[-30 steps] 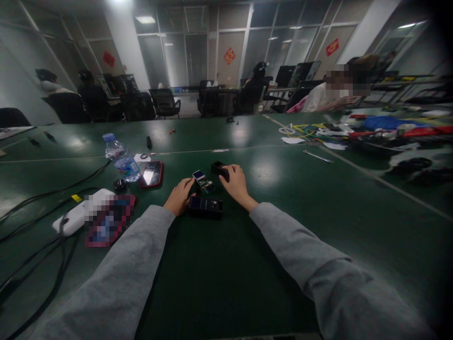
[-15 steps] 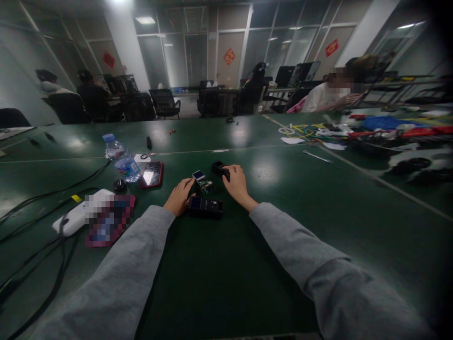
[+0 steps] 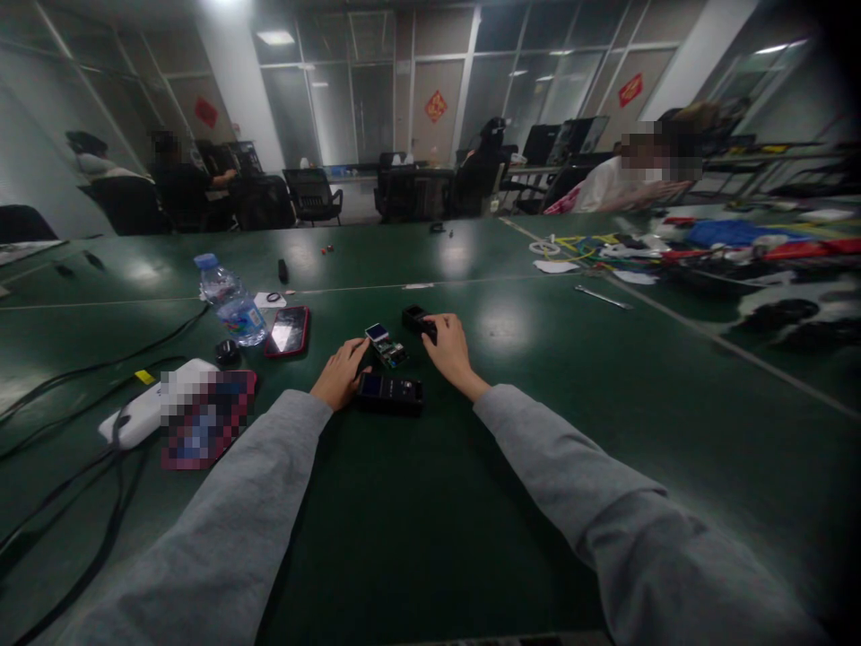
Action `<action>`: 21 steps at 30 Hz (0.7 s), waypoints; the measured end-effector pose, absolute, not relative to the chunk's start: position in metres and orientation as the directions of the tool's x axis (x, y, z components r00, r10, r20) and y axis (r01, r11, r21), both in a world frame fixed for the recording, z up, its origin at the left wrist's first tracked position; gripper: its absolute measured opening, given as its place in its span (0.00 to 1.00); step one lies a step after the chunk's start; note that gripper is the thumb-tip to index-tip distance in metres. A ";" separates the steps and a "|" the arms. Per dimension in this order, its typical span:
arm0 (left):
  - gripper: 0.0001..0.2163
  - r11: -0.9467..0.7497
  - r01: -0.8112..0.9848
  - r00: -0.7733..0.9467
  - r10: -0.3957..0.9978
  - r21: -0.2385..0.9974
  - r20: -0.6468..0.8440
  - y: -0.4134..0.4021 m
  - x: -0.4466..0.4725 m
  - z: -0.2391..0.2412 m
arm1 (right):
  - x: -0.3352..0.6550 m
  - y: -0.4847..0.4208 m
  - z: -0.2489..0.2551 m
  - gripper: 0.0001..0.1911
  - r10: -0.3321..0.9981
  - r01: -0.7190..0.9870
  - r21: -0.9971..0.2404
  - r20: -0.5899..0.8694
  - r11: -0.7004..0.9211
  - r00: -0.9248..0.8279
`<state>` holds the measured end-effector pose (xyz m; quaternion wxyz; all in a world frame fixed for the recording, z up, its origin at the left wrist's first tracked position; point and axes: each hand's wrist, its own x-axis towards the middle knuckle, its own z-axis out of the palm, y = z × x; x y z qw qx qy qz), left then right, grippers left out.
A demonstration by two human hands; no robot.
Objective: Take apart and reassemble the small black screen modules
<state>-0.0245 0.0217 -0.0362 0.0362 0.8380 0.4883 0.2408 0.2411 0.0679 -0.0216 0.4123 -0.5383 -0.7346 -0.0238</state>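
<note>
My left hand [image 3: 340,374] rests on the table with fingers stretched out. Its fingertips are at the left edge of a bare circuit board [image 3: 390,353] with a small screen, and its thumb lies by the left end of a black handheld device [image 3: 390,393]. That device lies flat with a dark screen and small buttons. My right hand [image 3: 449,345] curls over the right end of a second black device [image 3: 415,316], which lies behind the board. The hand hides part of it.
Left of my hands are a water bottle [image 3: 232,301], a red-edged phone [image 3: 288,331], a white power strip [image 3: 152,408], a partly blurred red-rimmed item [image 3: 212,422] and black cables [image 3: 108,529]. A wrench [image 3: 604,298] and heaped cables [image 3: 592,247] lie to the right. Several people sit beyond.
My hands, the board and both devices stay in place. In the background, a seated person at the left has shifted an arm.
</note>
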 end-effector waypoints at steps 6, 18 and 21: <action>0.29 -0.535 0.790 0.412 0.825 0.299 0.386 0.022 -0.025 -0.037 | 0.242 0.069 -0.023 0.17 0.768 0.814 -0.398 0.635 0.423 -0.088; 0.28 -0.538 0.786 0.412 0.823 0.304 0.391 0.022 -0.025 -0.036 | 0.242 0.070 -0.025 0.17 0.769 0.795 -0.418 0.633 0.439 -0.092; 0.29 -0.544 0.784 0.412 0.816 0.299 0.404 0.023 -0.025 -0.038 | 0.242 0.070 -0.024 0.17 0.769 0.795 -0.417 0.632 0.441 -0.095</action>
